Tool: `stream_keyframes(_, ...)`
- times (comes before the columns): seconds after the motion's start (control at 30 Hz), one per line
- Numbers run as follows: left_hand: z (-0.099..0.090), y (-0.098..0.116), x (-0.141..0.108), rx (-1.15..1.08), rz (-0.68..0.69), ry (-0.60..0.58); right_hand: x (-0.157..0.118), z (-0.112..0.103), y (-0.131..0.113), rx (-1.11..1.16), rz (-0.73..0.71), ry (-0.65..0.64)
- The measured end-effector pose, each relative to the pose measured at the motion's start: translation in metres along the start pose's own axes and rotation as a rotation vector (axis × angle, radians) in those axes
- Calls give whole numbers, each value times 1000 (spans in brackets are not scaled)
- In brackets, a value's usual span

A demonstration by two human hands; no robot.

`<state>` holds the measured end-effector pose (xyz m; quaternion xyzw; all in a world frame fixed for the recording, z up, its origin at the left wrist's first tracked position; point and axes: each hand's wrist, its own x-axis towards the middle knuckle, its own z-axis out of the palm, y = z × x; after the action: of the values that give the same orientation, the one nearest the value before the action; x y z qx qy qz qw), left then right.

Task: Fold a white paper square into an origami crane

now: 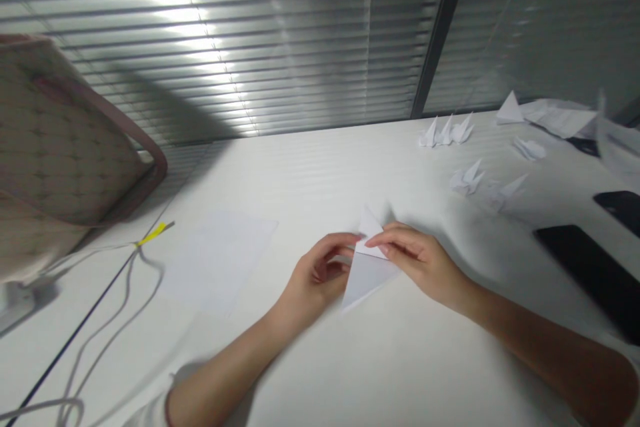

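Head view: your L hand (pixel 317 277) & R hand (pixel 415 263) are both closed on a folded paper triangle (pixel 367 267), fingers pinching its upper part, tip pointing up. Paper is held between the hands, over the white tabletop (pixel 400 363); can't tell if it touches. To the L: flat white sheet (pixel 217 260), grey cable (pixel 115 327) w/ yellow tag (pixel 153 234), and a beige bag w/ pink trim (pixel 60 133) at far edge of view. Upper R: row of 3 paper folds (pixel 445 132), more folds (pixel 467 177) nearer you, loose sheets (pixel 560 119). Far R: 2 black phones (pixel 590 273). Behind tabletop: window blinds (pixel 215 33).
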<state>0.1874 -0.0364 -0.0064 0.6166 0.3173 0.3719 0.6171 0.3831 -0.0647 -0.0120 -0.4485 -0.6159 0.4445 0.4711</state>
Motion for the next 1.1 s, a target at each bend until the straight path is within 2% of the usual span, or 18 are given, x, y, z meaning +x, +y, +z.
stream_keyframes(0.1,-1,6,-1,81,13,81,2,-3,0,49,99,-29)
stream_keyframes(0.27,-8,11,0,63,-30,449,6,-4,5,236,304,-75)
stream_keyframes(0.37,-15,9,3,16,-48,542,6,-11,1,170,326,-84)
stream_keyframes(0.43,-17,10,5,-9,-79,568,7,-19,-4,92,290,-92)
stream_keyframes(0.53,-14,15,6,-39,-131,565,8,-31,-11,-74,185,-205)
stream_keyframes(0.63,-9,19,5,-40,-157,543,7,-32,-10,-1,190,-258)
stream_keyframes(0.73,-4,20,2,-15,-187,502,0,-16,-7,128,166,-182)
stream_keyframes(0.83,0,18,-1,-17,-204,467,-6,4,-7,280,240,-242)
stream_keyframes(0.97,-1,14,0,-106,-233,392,-6,15,-8,388,387,-112)
stream_keyframes(1.1,-3,12,4,-208,-315,282,-2,9,-8,227,341,64)
